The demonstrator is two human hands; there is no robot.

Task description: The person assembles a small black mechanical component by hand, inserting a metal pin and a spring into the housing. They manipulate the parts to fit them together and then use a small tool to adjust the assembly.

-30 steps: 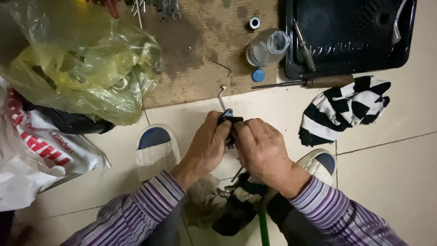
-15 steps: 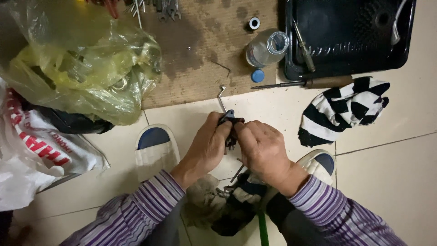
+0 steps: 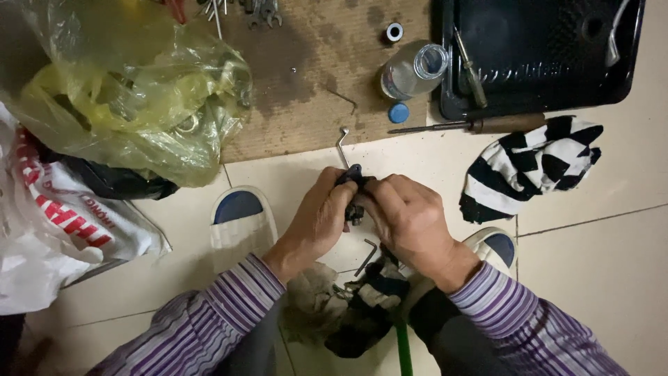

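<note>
Both the left hand (image 3: 316, 221) and the right hand (image 3: 407, 217) are clamped around a small dark part (image 3: 353, 182) with a hex key (image 3: 342, 147) seated in it, the fitting seemingly midway, another hex key (image 3: 367, 256) unused below.

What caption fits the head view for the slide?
Both hands, left hand and right hand, grip a small dark metal part above the tiled floor, striped cloth nearby.

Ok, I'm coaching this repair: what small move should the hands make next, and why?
Probably turn the bent hex key a little further. Both the left hand and right hand pinch the small dark part, and the key sticks up from it, apparently seated.
</note>
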